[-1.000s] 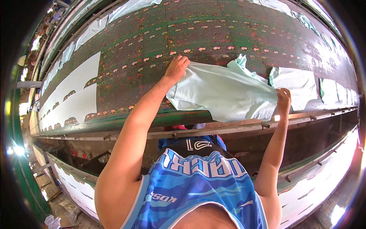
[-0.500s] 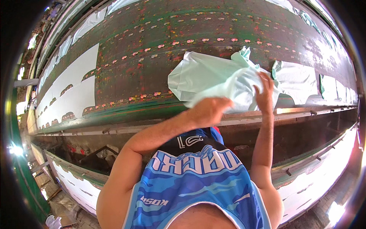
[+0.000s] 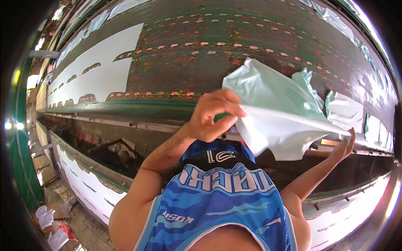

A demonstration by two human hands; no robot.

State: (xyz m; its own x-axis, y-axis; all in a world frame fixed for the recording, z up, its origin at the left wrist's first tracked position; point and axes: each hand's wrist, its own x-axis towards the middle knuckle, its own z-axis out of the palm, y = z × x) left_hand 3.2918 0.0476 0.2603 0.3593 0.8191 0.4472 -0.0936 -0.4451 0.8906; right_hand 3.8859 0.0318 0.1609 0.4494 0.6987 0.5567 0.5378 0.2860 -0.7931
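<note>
A pale mint-green fabric piece [image 3: 289, 131] is stretched between my two hands, its near part hanging past the front edge of the long dark table [image 3: 176, 71]. My left hand [image 3: 215, 115] pinches one corner between thumb and fingers. Out to the right, my right hand [image 3: 346, 146] grips the opposite corner, its fingertips partly hidden by the cloth. The far part of the fabric still lies on the tabletop, with a crumpled bunch [image 3: 305, 81] at its far right side.
White panels [image 3: 100, 77] with dark curved gaps lie flat on the table's left. More light fabric pieces [image 3: 345, 111] lie to the right. A metal rail [image 3: 155, 125] runs along the near edge. Behind me stands another table with white panels [image 3: 83, 198]; scraps [image 3: 56, 238] lie on the floor.
My hands have spread apart, the right one moving right and nearer, pulling the fabric's near edge taut and lifting it off the table. The whole view has shifted somewhat.
</note>
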